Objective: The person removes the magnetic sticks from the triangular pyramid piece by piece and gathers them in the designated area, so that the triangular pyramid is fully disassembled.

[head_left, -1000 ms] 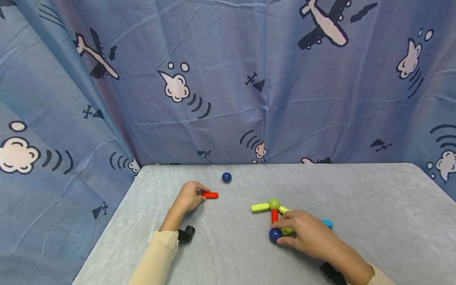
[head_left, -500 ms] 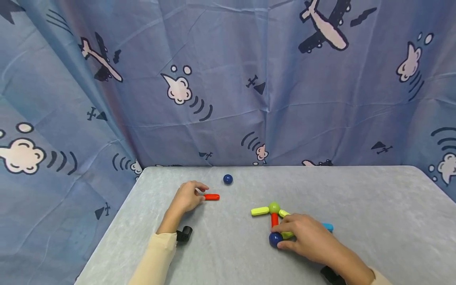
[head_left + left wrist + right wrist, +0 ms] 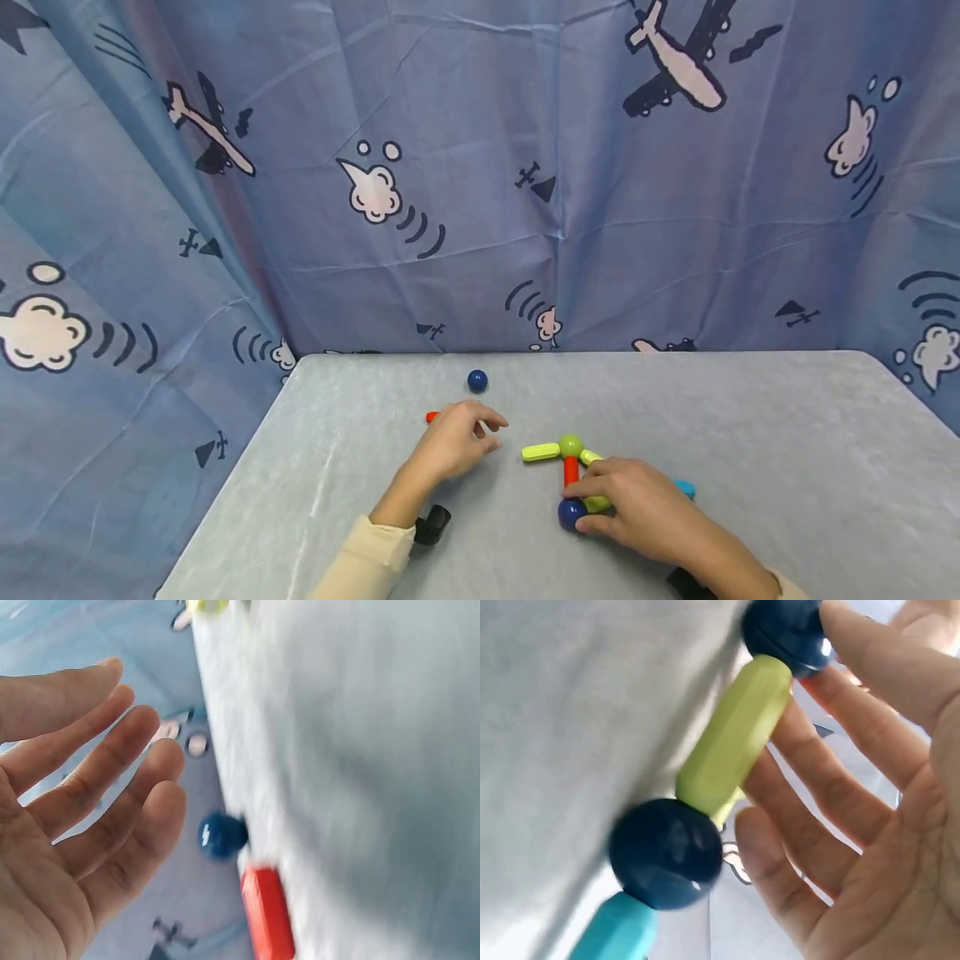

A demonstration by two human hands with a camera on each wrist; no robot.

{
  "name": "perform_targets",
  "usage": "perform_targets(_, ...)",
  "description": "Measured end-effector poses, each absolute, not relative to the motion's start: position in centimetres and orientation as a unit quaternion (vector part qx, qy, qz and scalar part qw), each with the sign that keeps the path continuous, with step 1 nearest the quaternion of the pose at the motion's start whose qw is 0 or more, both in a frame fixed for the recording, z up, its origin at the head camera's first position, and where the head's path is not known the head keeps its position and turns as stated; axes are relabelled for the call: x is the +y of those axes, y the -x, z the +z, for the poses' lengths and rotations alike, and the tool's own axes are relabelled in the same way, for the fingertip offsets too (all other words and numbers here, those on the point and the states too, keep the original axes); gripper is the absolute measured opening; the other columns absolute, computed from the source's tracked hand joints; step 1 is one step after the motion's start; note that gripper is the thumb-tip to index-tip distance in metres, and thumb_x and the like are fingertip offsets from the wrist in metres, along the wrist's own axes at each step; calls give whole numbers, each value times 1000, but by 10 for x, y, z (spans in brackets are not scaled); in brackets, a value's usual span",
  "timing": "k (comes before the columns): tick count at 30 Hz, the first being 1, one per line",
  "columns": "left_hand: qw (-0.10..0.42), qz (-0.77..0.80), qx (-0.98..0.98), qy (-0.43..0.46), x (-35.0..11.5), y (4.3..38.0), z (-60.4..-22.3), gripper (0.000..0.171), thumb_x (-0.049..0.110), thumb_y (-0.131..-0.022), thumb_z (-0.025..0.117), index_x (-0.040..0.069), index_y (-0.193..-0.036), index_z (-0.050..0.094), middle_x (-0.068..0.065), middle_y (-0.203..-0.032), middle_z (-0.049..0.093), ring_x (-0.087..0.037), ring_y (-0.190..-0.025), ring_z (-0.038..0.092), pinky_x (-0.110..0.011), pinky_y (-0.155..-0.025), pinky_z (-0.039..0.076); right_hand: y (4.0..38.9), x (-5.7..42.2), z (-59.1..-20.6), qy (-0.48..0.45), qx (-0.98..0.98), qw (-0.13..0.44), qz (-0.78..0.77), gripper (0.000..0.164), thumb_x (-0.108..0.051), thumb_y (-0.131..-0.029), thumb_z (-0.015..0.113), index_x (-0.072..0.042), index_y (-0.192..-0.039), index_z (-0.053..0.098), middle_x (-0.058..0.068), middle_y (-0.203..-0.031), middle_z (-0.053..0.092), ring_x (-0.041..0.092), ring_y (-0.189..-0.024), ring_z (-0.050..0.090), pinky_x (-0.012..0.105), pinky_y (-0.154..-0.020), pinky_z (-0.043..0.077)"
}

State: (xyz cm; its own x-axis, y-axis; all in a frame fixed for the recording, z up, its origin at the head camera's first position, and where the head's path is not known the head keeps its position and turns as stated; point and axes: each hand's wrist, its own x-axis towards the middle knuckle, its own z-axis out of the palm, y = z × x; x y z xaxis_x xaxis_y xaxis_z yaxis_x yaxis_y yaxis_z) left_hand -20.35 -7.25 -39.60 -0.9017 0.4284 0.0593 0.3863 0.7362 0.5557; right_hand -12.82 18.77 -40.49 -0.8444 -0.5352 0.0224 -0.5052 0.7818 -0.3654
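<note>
My left hand (image 3: 459, 437) is over the table with nothing in its fingers, which look loosely spread in the left wrist view. Behind it lies a red rod (image 3: 268, 913), mostly covered by the hand in the head view. Thumb and index finger of my right hand (image 3: 637, 510) pinch a dark blue ball (image 3: 572, 514) at the near corner of a joined set of rods and balls. From that ball run a red rod (image 3: 572, 472) to a green ball (image 3: 571, 446) and a yellow-green rod (image 3: 735, 735) to another blue ball (image 3: 666, 853).
A loose blue ball (image 3: 477, 381) sits near the back edge of the grey table (image 3: 787, 433). A yellow-green rod (image 3: 541, 452) sticks out left from the green ball. A light-blue rod (image 3: 685, 488) shows beyond my right hand. Patterned blue cloth (image 3: 480, 183) hangs behind.
My left hand has left the loose red rod and moved right and nearer, towards the joined pieces. My right hand keeps its pinch on the blue ball, almost still.
</note>
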Motion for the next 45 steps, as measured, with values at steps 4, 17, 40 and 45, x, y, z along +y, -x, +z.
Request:
perform_targets(4, 62, 284, 930, -225, -52, 200, -403, 22, 13, -86, 77, 14, -108, 77, 2, -104, 72, -7, -82, 61, -20, -69, 46, 134, 189, -396, 267, 937, 56, -216, 32, -41, -81, 79, -27, -109, 76, -13, -98, 69, 2, -81, 59, 28, -70, 50)
perform_targets(17, 109, 295, 926, -211, -29, 193, -411, 26, 10, -84, 79, 13, -110, 76, -1, -103, 72, -7, -77, 56, -22, -68, 45, 169, 198, -400, 191, 942, 50, -273, 37, -34, -87, 76, -19, -120, 71, -3, -113, 68, 23, -104, 66, 45, -84, 54)
perform_targets(40, 82, 301, 929, -197, -24, 196, -424, 20, 10, -77, 85, 12, -96, 80, 1, -84, 73, -4, -71, 54, -19, -64, 43, 181, 187, -424, 161, 947, 53, -274, 31, -29, -92, 71, -17, -120, 70, 2, -118, 72, 27, -113, 66, 51, -96, 50)
perform_targets(45, 79, 306, 929, -195, -24, 197, -424, 18, 11, -77, 84, 12, -95, 80, 2, -80, 71, -3, -67, 51, -19, -61, 42, 181, 188, -424, 170, 948, 48, -265, 34, -30, -91, 71, -18, -123, 71, 4, -121, 72, 31, -116, 65, 54, -96, 50)
